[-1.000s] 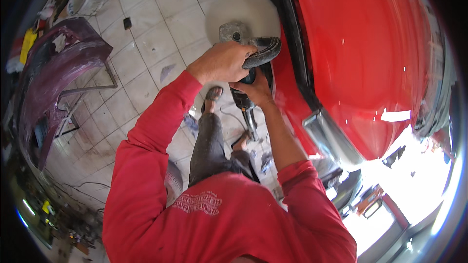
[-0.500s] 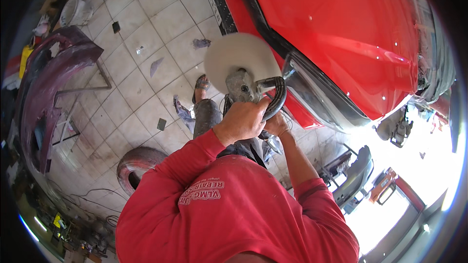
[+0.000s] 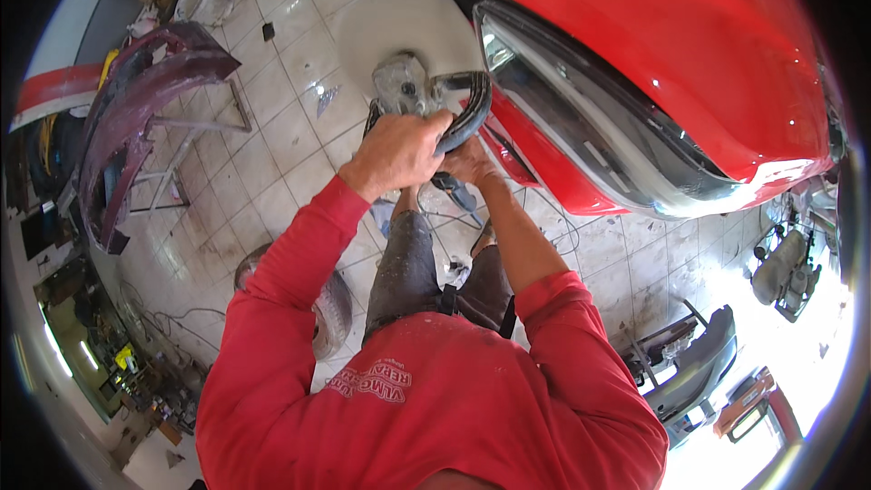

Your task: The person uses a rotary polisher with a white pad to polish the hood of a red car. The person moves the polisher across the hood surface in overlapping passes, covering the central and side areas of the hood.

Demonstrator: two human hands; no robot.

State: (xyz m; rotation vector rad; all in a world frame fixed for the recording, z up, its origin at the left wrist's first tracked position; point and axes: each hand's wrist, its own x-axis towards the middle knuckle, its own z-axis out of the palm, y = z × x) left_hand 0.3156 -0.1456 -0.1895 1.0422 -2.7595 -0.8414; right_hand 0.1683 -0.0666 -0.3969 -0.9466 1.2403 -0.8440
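Note:
A car polisher with a wide, pale buffing pad (image 3: 408,23) is held out in front of me by both hands. Its scuffed grey metal head (image 3: 399,82) sits over the pad, and a black curved side handle (image 3: 479,104) loops off to the right. My left hand (image 3: 399,156) is closed around the tool just behind the head. Beside and partly behind it, my right hand (image 3: 468,161) is closed on the polisher's rear part; some of its fingers are hidden. The pad's right edge overlaps the corner of the red car (image 3: 635,45) in view, near its headlight (image 3: 581,100); contact cannot be made out.
A purple-red bumper (image 3: 154,100) rests on a metal stand to the left. Next to my left leg lies a tire (image 3: 334,313). A white bucket (image 3: 201,4) stands far left. Cords trail over the tiled floor. Loose car parts (image 3: 703,367) sit at the lower right.
Both hands have carried the polisher up and to the left in view, with my arms stretched farther out. The view has shifted, so more of my legs and the headlight show.

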